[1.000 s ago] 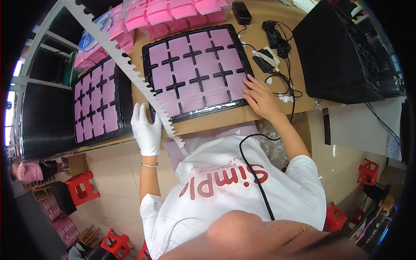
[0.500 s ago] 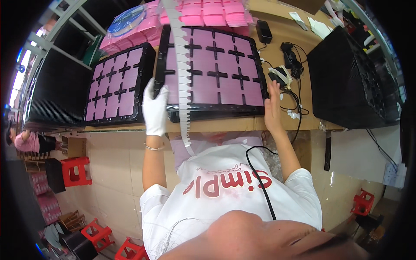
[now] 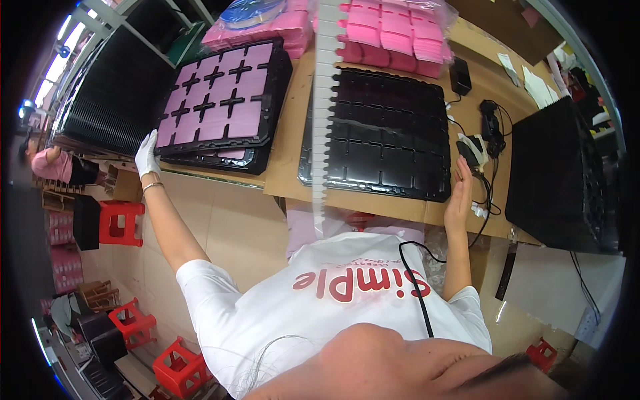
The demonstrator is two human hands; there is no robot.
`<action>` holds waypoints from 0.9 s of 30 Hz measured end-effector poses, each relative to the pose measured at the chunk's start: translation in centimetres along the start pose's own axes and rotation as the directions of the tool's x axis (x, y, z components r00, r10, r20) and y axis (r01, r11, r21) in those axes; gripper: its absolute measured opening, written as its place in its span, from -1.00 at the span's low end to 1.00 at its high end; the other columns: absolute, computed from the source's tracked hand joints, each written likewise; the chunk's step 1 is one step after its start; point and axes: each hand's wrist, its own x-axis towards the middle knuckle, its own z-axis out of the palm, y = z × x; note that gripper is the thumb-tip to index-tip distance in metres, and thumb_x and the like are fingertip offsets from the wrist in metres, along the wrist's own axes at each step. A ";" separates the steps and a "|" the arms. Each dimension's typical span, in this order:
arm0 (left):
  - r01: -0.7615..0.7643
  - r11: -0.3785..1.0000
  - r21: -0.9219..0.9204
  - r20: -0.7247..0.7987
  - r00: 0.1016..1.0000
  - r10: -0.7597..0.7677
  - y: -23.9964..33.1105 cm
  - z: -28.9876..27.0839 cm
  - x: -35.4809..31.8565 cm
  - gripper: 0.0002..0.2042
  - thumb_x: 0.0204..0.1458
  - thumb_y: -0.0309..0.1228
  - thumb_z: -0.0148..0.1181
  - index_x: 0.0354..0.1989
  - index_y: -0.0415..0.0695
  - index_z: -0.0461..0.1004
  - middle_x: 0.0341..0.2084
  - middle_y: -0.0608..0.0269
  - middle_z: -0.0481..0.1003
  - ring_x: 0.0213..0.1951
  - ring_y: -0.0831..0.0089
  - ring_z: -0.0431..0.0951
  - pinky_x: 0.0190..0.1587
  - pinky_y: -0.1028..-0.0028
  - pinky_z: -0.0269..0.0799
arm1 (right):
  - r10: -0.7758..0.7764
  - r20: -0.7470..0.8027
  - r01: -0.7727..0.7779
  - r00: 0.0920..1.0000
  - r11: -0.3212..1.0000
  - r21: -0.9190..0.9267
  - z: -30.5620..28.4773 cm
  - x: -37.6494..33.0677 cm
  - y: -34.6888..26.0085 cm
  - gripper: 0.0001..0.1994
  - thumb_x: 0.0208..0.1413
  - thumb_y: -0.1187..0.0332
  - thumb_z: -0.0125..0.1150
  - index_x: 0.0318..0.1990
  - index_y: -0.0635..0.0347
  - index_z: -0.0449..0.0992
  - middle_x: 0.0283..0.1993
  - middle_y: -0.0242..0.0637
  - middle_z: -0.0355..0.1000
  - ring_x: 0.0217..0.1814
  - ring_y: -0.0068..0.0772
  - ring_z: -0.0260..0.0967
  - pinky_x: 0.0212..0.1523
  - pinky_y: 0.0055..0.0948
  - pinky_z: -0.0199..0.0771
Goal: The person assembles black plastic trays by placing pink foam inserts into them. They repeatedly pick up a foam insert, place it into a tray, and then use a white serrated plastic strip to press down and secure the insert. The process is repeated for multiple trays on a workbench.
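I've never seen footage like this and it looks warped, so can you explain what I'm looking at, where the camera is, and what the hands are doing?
There is no machine here: a person works with two hands, and a wide fisheye camera on their head looks down, so straight edges bend. The white shirt at the bottom is the person's own. The left hand, in a white glove, touches the corner of a black tray filled with pink pieces, which sits on another tray. The bare right hand rests flat against the right edge of an empty black tray on the brown table. A white notched strip crosses the middle. Bagged pink pieces lie further back, cables to the right.
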 end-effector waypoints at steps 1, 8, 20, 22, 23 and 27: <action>-0.016 1.000 0.023 0.008 1.000 0.015 -0.4 -0.2 0.7 -0.49 -0.04 -0.34 0.39 0.12 -0.21 0.44 -0.05 0.33 0.54 -0.03 0.53 0.48 -0.07 0.46 0.39 | 0.000 0.009 0.000 1.000 1.000 0.018 0.3 0.1 -0.1 -0.56 0.39 0.23 -0.31 0.26 0.33 0.21 0.37 -0.01 0.10 0.42 -0.10 0.04 0.36 -0.22 0.05; 0.029 0.132 0.991 -0.064 0.960 0.271 1.3 2.4 1.7 -0.25 -0.12 0.25 0.19 0.12 -0.09 0.46 -0.03 -0.12 0.49 0.06 0.06 0.48 0.08 0.21 0.41 | -0.050 0.038 0.052 0.998 0.997 -0.048 0.7 0.8 -1.3 -0.55 0.38 0.21 -0.32 0.25 0.35 0.21 0.35 0.02 0.09 0.40 -0.07 0.05 0.36 -0.22 0.05; -0.862 -0.061 0.504 0.789 0.431 0.437 2.6 13.1 -23.3 -0.51 0.11 -0.26 0.16 0.23 -0.05 0.30 0.16 -0.08 0.34 0.21 -0.06 0.31 0.21 0.13 0.21 | -0.081 0.113 0.089 0.990 0.994 -0.069 1.8 0.3 -1.9 -0.53 0.36 0.19 -0.30 0.25 0.36 0.20 0.36 0.02 0.10 0.39 -0.04 0.07 0.34 -0.20 0.08; -0.880 0.013 0.475 0.775 0.426 0.468 2.2 13.2 -22.9 -0.49 0.11 -0.27 0.16 0.25 -0.09 0.27 0.16 -0.13 0.33 0.19 -0.07 0.32 0.20 0.14 0.22 | -0.034 0.105 0.037 0.994 0.999 -0.028 1.7 0.1 -1.7 -0.53 0.36 0.19 -0.29 0.25 0.35 0.21 0.36 0.02 0.10 0.38 -0.04 0.08 0.34 -0.20 0.08; -0.886 0.049 0.461 0.767 0.426 0.480 2.0 13.2 -22.8 -0.48 0.11 -0.28 0.16 0.25 -0.11 0.26 0.16 -0.16 0.33 0.18 -0.08 0.33 0.20 0.14 0.22 | -0.008 0.105 0.009 0.994 1.000 -0.005 1.7 0.0 -1.7 -0.53 0.36 0.19 -0.29 0.25 0.34 0.21 0.36 0.02 0.11 0.38 -0.03 0.08 0.34 -0.20 0.08; -0.851 0.029 0.525 0.717 0.460 0.524 0.8 14.6 -22.4 -0.47 0.10 -0.31 0.17 0.23 -0.25 0.23 0.10 -0.30 0.34 0.13 -0.10 0.38 0.14 0.17 0.32 | -0.056 0.213 0.069 0.976 0.996 -0.058 2.3 0.7 -2.9 -0.54 0.35 0.19 -0.28 0.24 0.32 0.24 0.35 0.01 0.12 0.37 -0.02 0.09 0.33 -0.18 0.08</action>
